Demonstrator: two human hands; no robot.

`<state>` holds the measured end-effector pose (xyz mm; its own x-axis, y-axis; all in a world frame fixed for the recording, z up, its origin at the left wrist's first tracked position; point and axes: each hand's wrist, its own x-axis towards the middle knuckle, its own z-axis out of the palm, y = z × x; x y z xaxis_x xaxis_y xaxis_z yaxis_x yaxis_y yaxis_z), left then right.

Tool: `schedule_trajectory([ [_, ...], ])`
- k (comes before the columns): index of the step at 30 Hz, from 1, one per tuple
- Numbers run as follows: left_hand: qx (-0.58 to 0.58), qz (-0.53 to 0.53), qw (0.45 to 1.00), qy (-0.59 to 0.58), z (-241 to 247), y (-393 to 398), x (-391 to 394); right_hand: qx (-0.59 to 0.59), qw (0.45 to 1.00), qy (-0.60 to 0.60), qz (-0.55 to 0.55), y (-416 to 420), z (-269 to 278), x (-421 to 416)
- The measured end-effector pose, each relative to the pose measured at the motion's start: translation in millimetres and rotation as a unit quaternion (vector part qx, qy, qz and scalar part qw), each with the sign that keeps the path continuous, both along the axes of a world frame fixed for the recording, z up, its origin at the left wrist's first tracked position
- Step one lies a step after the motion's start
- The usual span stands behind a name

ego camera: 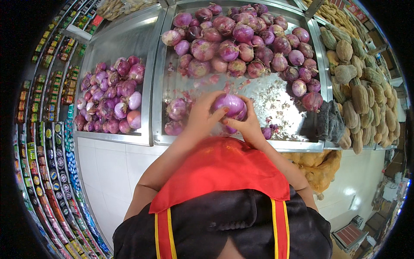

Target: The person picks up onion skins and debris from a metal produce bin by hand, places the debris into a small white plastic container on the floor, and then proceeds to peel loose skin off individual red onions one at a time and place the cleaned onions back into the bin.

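Note:
A large, smooth red onion [229, 103] is held up between both of my hands, over the near part of a metal tray [207, 87]. My left hand [206, 108] grips its left side, thumb across the front. From the right, my right hand [246, 121] closes on the same onion, its thumb low on the skin. Just below the hands, another onion [230, 130] is partly hidden. To the left of my left hand lie two more red onions [177, 109]. A heap of red onions [223, 45] fills the tray's far side, and loose skins [228, 86] litter its bottom.
A second metal tray [119, 35] on the left bears smaller red onions [108, 94]. A grey cloth [330, 121] lies on the right rim, beside piled squashes [359, 90]. Packaged goods [48, 155] line shelves at far left. A yellow mesh sack [315, 168] stands below the tray.

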<state>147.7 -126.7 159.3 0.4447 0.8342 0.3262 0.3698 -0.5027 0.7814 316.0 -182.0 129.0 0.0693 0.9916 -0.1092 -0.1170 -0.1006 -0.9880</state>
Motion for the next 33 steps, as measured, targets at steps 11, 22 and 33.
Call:
schedule_trajectory([
  [11, -0.090, 0.061, 0.994, 0.000, -26, 12, 0, 0.033, 0.999, -0.029, 0.026, -11, 0, 7],
  [22, -0.524, 0.094, 0.843, -0.082, -93, 59, 2, -0.135, 0.822, 0.541, 0.114, -22, -37, 38],
  [33, -0.349, -0.174, 0.921, -0.023, 10, 23, 20, 0.138, 0.957, -0.254, 0.030, 3, 28, 57],
])
